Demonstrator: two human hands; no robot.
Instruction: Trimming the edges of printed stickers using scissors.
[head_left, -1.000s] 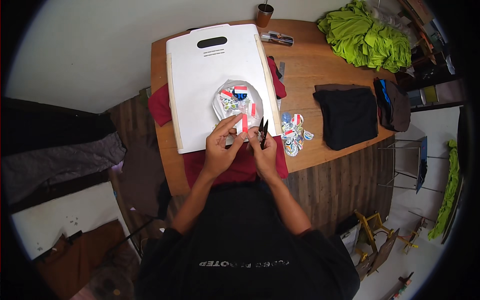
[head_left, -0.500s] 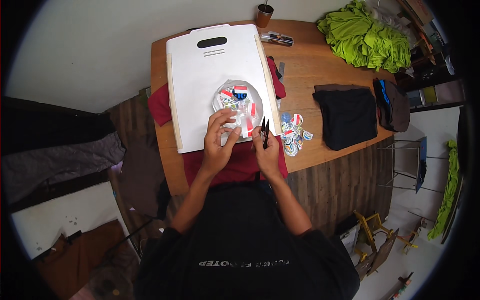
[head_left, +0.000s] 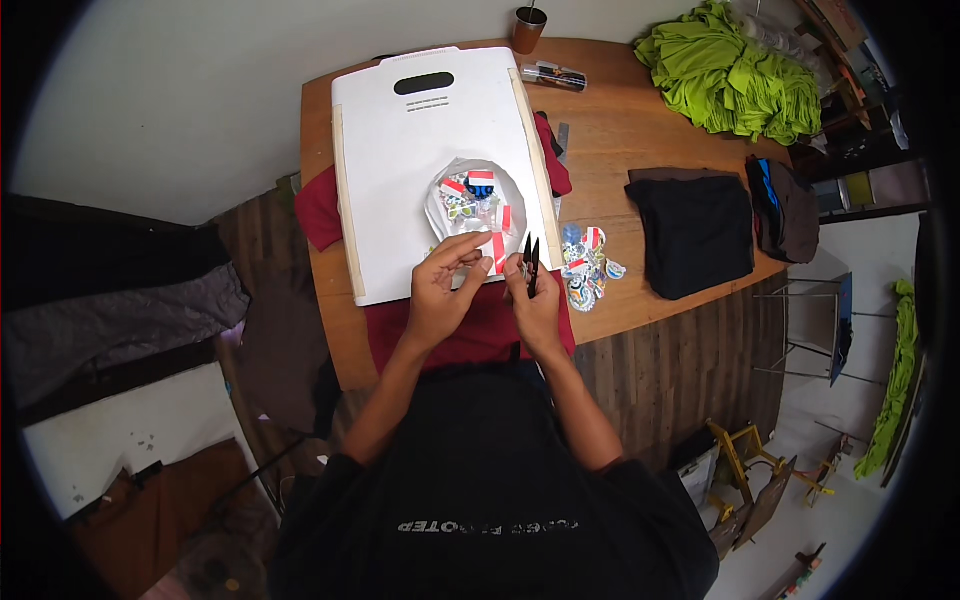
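Observation:
Black thread snips [head_left: 531, 262] point upward from my right hand [head_left: 538, 310], which is closed round them. A small red-and-white patch [head_left: 499, 252] stands between my hands, beside the right thumb. My left hand [head_left: 440, 298] has its thumb and bent fingers apart, with their tips at the patch's left edge; whether they touch it I cannot tell. Just beyond the fingers, a round white bag [head_left: 515, 195] with an open top holds several colourful sticker-like pieces [head_left: 462, 206], some red and white. It rests on a white board [head_left: 390, 180].
Maroon cloth [head_left: 390, 335] shows under the board. Right of my hands lies a loose pile of colourful pieces [head_left: 588, 285] on the wooden table [head_left: 600, 140]. Folded black cloth [head_left: 695, 235], a lime-green cloth heap [head_left: 740, 80], a clear packet [head_left: 555, 78] and a brown cup [head_left: 529, 32] stand farther off.
My left hand has moved slightly right, its fingertips now beside the red-and-white patch. That patch was blurred before and is now sharper. My right hand with the snips has hardly moved.

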